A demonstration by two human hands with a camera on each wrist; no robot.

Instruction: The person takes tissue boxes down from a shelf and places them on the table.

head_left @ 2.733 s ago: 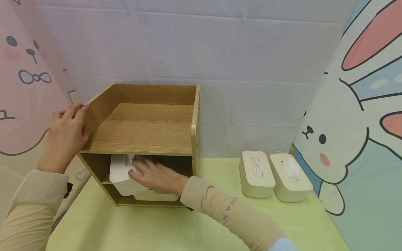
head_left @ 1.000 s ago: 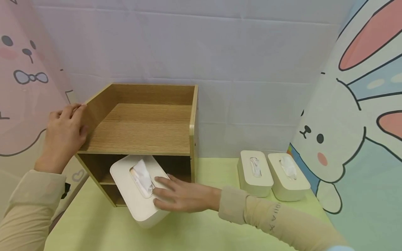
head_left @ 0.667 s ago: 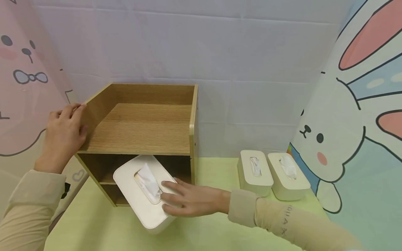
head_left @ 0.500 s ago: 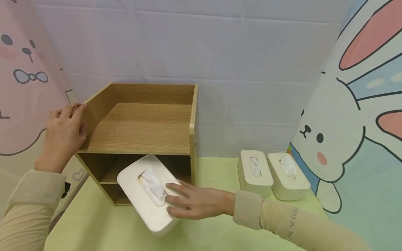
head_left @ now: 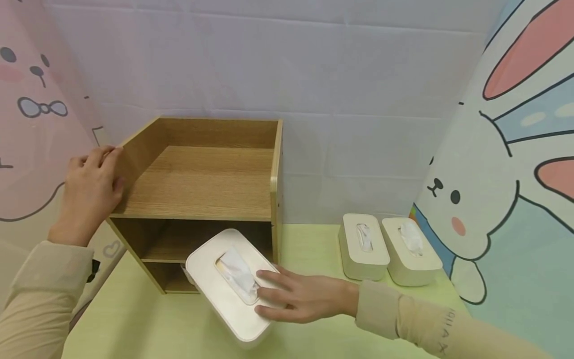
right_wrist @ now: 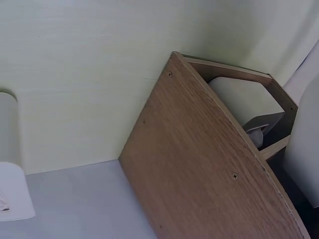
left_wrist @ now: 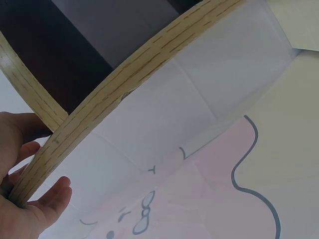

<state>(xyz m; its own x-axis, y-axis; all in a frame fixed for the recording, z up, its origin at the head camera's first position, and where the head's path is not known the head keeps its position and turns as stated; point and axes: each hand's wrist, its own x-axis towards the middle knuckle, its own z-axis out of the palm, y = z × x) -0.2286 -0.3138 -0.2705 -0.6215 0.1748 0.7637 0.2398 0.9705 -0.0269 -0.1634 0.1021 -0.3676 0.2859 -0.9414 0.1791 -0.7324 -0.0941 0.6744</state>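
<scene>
In the head view my left hand [head_left: 91, 192] grips the top edge of the left side panel of a small wooden shelf [head_left: 211, 192]; the left wrist view shows the thumb and fingers [left_wrist: 55, 199] on either side of that panel. A white tissue box [head_left: 233, 304], a tissue sticking out of its slot, is tilted in front of the shelf. My right hand [head_left: 305, 296] holds it by its right side, fingers spread over the lid beside the slot. The thumb is hidden. In the right wrist view only part of this box [right_wrist: 305, 144] shows, at the right edge.
Another tissue box [right_wrist: 246, 99] lies in the shelf's bottom compartment, mostly hidden from the head camera. Two more tissue boxes, one nearer [head_left: 365, 249] and one farther right [head_left: 412, 254], stand side by side on the pale green table [head_left: 148, 324]. Behind hangs a white backdrop [head_left: 358, 124].
My right hand has drawn the tissue box out of the middle compartment and moved it right and toward me, tilting it. The left hand has stayed on the shelf panel.
</scene>
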